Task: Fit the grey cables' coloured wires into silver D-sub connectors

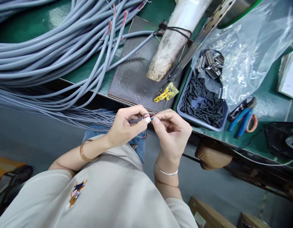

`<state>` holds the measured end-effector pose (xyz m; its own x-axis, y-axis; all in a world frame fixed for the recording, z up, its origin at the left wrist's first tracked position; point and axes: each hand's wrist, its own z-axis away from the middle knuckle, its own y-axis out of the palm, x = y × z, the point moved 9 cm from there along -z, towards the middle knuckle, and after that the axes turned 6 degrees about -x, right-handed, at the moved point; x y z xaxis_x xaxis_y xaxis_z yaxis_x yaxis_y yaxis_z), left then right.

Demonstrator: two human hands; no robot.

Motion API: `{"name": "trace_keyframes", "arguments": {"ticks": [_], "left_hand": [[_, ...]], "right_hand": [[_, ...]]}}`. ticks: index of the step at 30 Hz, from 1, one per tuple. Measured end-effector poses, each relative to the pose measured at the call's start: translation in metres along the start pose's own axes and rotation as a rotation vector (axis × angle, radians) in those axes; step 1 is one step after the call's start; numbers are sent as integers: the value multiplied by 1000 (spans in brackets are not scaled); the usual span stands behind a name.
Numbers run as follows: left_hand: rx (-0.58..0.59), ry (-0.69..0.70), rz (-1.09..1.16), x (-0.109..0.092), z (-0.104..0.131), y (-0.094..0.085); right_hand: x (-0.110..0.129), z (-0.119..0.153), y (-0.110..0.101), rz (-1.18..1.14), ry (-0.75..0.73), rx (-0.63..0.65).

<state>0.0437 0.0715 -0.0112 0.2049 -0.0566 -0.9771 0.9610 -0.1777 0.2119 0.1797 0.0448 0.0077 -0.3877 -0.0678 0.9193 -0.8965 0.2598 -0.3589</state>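
My left hand [130,122] is closed on the end of a grey cable [135,120], its thumb and forefinger pinching near a small white piece [148,120]. Thin red and blue wires stick out of the cable end there. My right hand [171,129] is closed in a pinch on these thin wires, just right of the white piece. A fine strand of wire or solder hangs from above down to the right fingers. Both hands are close together at the table's front edge, in front of my body.
Grey cables [53,60] with stripped ends lie in a big bundle at the left. A dark board [132,72] carries a yellow clip [162,95]. On the right are a blue tray [211,127] of black sleeves and metal connectors, blue-handled pliers [243,122] and a plastic bag [251,41].
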Motion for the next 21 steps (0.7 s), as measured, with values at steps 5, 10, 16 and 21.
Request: {"name": "trace_keyframes", "arguments": {"ticks": [5,10,16,21], "left_hand": [[-39,-60,115,6,-1,-7],[-56,-91,241,12,-3,-11],[-49,-114,238,20,-4,-12],[-54,-74,162,16,0,-9]], "right_hand": [[0,-2,-16,-23,-16,-166],[2,0,-23,-19,-40,-230],[-2,2,-8,-3,-2,-117],[-3,-1,3,-46,19,-35]]}}
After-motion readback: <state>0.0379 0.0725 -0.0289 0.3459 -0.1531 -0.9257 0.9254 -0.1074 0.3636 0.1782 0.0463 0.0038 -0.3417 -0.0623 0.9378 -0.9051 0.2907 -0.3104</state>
